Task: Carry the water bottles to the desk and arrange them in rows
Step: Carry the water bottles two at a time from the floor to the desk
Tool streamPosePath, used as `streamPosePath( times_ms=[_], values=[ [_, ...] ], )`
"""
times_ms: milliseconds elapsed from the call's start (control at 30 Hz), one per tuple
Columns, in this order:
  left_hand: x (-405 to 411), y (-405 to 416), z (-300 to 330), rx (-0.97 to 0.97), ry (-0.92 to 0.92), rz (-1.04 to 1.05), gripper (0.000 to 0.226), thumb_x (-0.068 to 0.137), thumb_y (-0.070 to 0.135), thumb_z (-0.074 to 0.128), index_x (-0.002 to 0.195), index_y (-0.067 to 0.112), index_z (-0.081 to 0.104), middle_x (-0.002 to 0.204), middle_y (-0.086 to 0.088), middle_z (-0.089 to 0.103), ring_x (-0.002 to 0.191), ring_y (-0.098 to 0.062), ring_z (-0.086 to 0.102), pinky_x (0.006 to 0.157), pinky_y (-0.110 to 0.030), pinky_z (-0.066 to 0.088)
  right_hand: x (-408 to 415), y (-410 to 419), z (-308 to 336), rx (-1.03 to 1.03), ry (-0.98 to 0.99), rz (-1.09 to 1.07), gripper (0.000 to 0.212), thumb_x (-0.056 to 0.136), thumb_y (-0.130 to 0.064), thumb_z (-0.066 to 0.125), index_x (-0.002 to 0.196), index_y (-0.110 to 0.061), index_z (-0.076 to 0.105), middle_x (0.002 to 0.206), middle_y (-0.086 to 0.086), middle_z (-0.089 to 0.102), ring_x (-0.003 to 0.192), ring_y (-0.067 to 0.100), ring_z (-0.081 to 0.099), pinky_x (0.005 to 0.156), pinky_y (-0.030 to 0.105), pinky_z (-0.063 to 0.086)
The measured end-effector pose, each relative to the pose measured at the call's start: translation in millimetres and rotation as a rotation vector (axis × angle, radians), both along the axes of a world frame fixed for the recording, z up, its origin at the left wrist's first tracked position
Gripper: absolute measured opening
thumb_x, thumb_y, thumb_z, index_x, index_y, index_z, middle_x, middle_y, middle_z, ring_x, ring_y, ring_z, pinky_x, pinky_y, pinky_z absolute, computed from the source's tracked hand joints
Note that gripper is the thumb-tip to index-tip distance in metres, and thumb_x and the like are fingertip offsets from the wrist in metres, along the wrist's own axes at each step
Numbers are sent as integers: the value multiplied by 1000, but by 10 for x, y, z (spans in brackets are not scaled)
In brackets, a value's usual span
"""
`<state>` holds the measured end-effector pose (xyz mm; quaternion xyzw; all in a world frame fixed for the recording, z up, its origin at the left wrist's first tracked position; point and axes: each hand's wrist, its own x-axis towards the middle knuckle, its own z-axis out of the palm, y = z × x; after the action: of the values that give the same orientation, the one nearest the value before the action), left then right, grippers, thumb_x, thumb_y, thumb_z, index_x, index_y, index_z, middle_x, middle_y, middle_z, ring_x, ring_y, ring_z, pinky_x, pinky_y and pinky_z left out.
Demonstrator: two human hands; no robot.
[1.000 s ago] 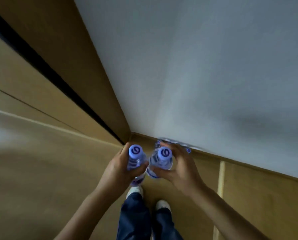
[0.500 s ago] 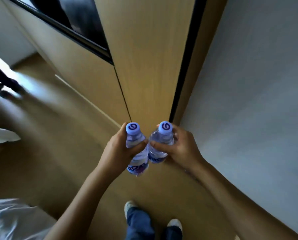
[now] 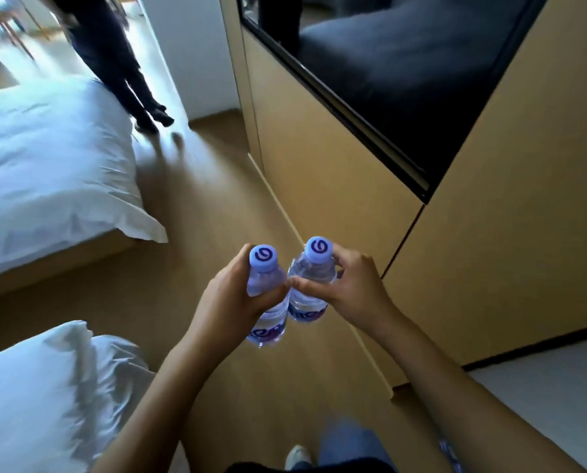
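Risk, left side: the near bed [image 3: 46,397] corner juts toward the walking line; a bump there could jar the grip. Farther left, a second bed [image 3: 46,158], and another person's legs [image 3: 121,70] stand in the far passage — collision likely if the path goes that way. No bench in view.

Left hand [image 3: 230,302]: fingers wrapped round the upper body of the left bottle [image 3: 268,302], thumb across the front, cap clear above.

Right hand [image 3: 350,288]: fingers curled round the right bottle [image 3: 310,285] just below the cap. The bottles touch at the shoulders; knocking together could loosen either. Cabinet [image 3: 490,268] close on the right.
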<state>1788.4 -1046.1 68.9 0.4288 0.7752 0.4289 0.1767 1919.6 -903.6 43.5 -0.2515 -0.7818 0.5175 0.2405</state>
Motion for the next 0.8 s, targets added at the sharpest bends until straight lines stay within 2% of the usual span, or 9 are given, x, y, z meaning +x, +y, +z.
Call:
streamPosePath(
  times_ms=[200,300,533,800],
  values=[
    [-813,98,-172,-1,-24,114,41,74,57,63,91,21,53,82,5,63,78,-26,61,72,-50,51,-1002,240,-213,-22,-17,117,41,67,-52,82,90,-21,69,84,-8,74,79,12,71,73,44,57],
    [-1228,279,-279,-4,-31,168,42,74,57,63,92,21,53,82,5,62,77,-27,60,72,-50,51,-1514,476,-305,-29,-22,169,49,64,-59,80,91,-20,68,84,-5,74,79,16,71,73,45,56],
    [-2460,1065,-364,-26,-54,271,38,76,53,66,94,23,53,84,7,62,79,-25,59,73,-47,52,-2916,1349,-368,26,-19,284,53,66,-62,76,93,-18,67,82,-7,71,75,10,66,71,35,54],
    [-3955,1902,-256,61,-65,392,35,76,51,66,95,26,54,86,9,65,79,-17,63,75,-44,53,-4535,2279,-210,70,-21,358,36,71,-45,83,94,-21,67,85,-8,72,78,7,67,73,34,54]
  ],
)
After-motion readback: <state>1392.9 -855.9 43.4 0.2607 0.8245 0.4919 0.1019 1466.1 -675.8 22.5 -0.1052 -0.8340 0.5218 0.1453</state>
